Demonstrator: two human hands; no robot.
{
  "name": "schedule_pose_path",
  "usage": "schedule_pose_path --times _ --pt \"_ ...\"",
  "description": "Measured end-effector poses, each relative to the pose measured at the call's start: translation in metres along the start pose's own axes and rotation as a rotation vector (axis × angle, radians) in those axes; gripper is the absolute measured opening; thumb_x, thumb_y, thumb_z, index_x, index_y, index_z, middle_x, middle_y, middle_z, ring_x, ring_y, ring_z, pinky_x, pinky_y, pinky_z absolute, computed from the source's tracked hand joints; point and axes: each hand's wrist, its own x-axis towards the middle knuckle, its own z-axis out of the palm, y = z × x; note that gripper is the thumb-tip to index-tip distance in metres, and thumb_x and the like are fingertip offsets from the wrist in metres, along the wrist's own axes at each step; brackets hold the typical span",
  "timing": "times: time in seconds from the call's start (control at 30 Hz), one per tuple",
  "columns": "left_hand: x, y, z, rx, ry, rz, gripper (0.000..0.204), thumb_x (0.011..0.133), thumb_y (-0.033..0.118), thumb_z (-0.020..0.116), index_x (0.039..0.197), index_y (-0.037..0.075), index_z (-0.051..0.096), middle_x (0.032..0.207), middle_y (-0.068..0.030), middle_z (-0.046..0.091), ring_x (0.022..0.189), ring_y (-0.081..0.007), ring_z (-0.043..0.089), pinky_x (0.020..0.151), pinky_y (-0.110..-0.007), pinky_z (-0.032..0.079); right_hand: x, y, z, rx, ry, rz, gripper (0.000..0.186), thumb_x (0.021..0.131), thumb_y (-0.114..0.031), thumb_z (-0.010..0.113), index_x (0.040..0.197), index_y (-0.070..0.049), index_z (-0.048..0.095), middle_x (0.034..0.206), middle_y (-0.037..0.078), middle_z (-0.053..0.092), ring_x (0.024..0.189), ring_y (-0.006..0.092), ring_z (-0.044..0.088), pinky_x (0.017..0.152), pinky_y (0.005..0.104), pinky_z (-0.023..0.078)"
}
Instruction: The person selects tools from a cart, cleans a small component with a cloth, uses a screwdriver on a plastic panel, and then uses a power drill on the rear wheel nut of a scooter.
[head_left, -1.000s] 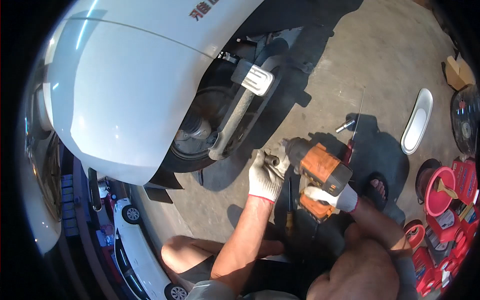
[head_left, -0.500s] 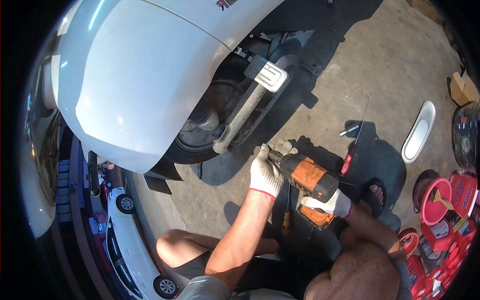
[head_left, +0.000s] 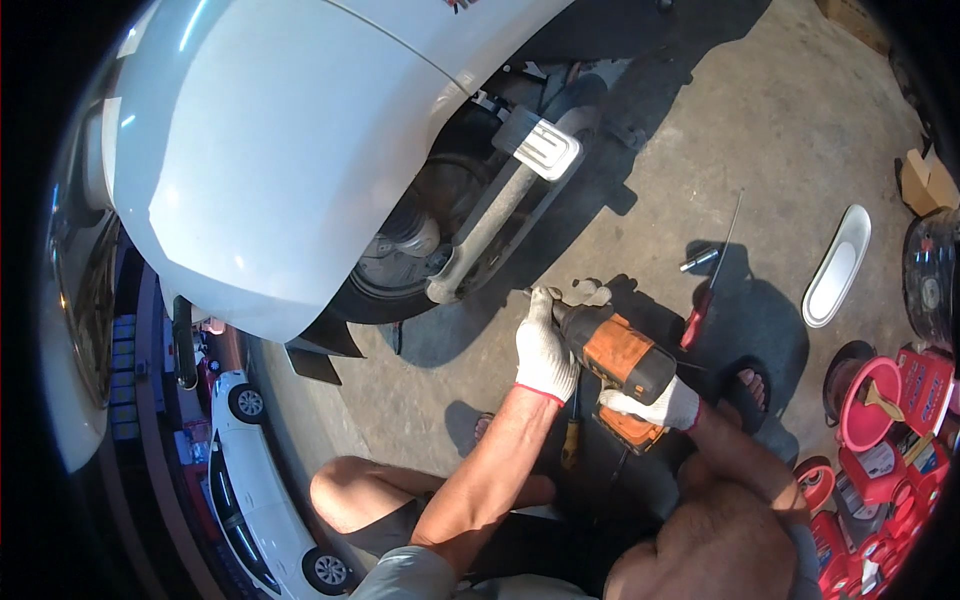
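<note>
A black and orange cordless drill (head_left: 622, 355) is in my hands over the concrete floor, its nose toward the left. My right hand (head_left: 665, 405), in a white knit glove, is closed round its handle above the orange battery (head_left: 630, 428). My gloved left hand (head_left: 547, 352) is closed at the drill's nose and hides most of the chuck. A thin tip shows just past its fingers. Beyond it stands a white vehicle body (head_left: 270, 170) with an exposed wheel (head_left: 385, 285). A grey metal arm (head_left: 490, 215) with a silver pad (head_left: 545, 148) runs alongside the wheel.
On the floor lie a red-handled screwdriver (head_left: 695, 322), a metal socket (head_left: 699, 260), a yellow-handled tool (head_left: 571, 445) and a long white tray (head_left: 838, 268). Red containers (head_left: 875, 465), a pink bowl (head_left: 868, 425) holding a brush and a cardboard box (head_left: 927, 183) line the right. A white car (head_left: 265, 480) stands left.
My left hand has moved slightly right, further over the drill's nose, covering the chuck that showed before. My right hand and the drill stay nearly in place.
</note>
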Motion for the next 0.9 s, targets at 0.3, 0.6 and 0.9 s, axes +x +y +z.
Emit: schedule_pose_path --times 0.3,0.6,0.9 --pt "-0.010 0.014 0.031 -0.022 -0.261 0.036 0.033 0.102 0.042 0.051 0.095 0.012 0.061 0.090 -0.0080 0.065 0.089 -0.0289 0.066 0.089 -0.049 0.054 0.031 0.023 0.013 1.346 0.037 0.267 0.036 0.105 -0.027 0.047 0.129 -0.003 0.057 0.119 0.010 0.067 0.106 0.0203 0.068 0.094 0.0349 0.055" --pt "-0.002 0.028 0.019 0.045 -0.270 0.092 0.033 0.101 0.043 0.052 0.097 0.012 0.061 0.087 -0.0072 0.065 0.085 -0.0280 0.067 0.088 -0.047 0.055 0.049 0.051 0.020 1.385 -0.071 0.202 0.031 0.104 -0.020 0.039 0.123 -0.004 0.058 0.118 0.010 0.066 0.106 0.0197 0.067 0.094 0.0346 0.055" --pt "0.004 0.035 0.020 0.059 -0.277 0.097 0.032 0.101 0.043 0.053 0.101 0.012 0.059 0.088 -0.0070 0.064 0.084 -0.0273 0.067 0.084 -0.046 0.057 0.063 0.051 0.022 1.417 -0.203 0.087 0.037 0.104 -0.022 0.031 0.126 -0.005 0.055 0.123 0.011 0.064 0.111 0.0208 0.064 0.096 0.0361 0.053"
